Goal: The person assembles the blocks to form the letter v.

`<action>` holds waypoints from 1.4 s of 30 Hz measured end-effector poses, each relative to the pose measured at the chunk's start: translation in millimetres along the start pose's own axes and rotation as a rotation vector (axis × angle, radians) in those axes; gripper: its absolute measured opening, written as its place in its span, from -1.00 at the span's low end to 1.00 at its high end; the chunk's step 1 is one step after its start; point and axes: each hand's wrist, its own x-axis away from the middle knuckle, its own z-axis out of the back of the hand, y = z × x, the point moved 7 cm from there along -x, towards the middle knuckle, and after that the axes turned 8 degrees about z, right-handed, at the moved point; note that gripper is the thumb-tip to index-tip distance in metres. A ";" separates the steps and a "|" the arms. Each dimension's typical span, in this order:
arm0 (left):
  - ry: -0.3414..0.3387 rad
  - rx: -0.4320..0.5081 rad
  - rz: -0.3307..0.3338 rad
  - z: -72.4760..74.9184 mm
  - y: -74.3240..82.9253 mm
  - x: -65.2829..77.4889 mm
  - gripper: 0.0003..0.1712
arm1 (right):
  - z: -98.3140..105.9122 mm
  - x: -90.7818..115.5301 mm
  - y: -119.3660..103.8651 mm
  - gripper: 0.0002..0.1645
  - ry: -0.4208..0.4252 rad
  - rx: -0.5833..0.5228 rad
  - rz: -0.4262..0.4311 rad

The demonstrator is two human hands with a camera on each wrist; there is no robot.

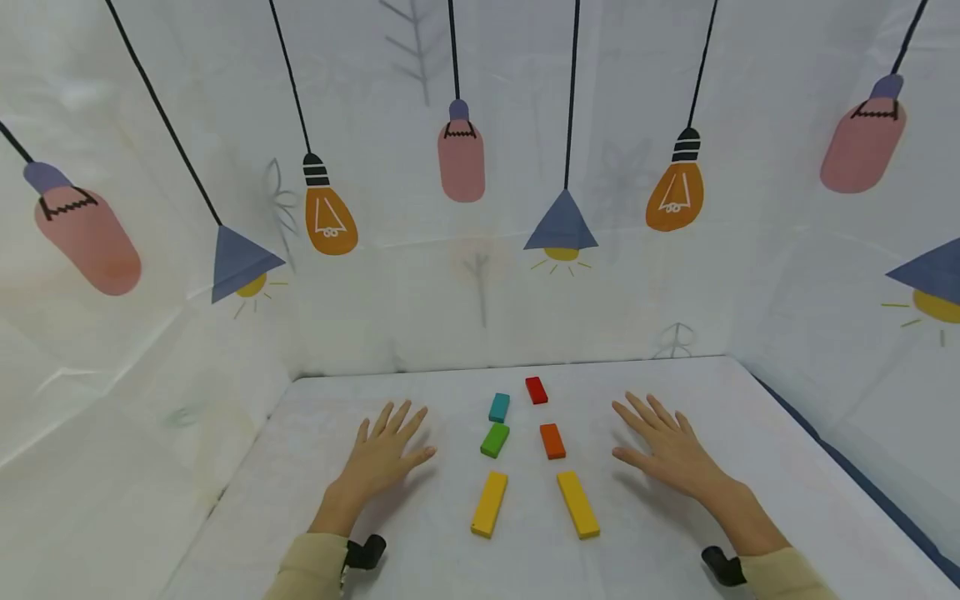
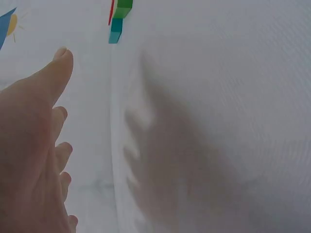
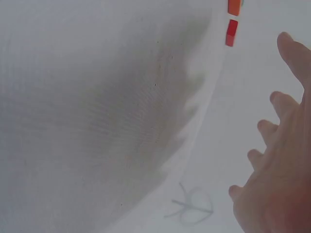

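My left hand (image 1: 382,462) hovers over the left part of the white table, fingers spread and straight, holding nothing. Opposite it, my right hand (image 1: 671,454) is likewise spread above the table, palm down and holding nothing. Between the hands lie several coloured blocks in two rows. The left row has a teal block (image 1: 498,407), a green block (image 1: 494,440) and a long yellow block (image 1: 489,504). In the right row are a red block (image 1: 536,390), an orange block (image 1: 552,442) and another long yellow block (image 1: 577,504). Neither hand touches any block.
The white-covered table (image 1: 420,550) meets a white curtain (image 1: 390,308) printed with hanging lamps at its back edge. More curtain stands along the left and right sides. A dark strip (image 1: 862,467) runs beside the table's right edge.
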 end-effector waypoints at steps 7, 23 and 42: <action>-0.002 0.012 -0.017 3.7 12.9 2.8 -0.09 | -4.6 -1.3 -2.0 -0.08 -0.035 -0.018 0.009; -0.113 0.056 -0.074 -12.0 29.9 4.2 -0.13 | -12.8 -2.6 -33.1 -0.05 -0.063 -0.131 0.070; -0.198 0.067 -0.175 -22.5 47.7 10.1 -0.10 | -32.9 -4.6 -54.5 -0.05 -0.183 -0.139 0.135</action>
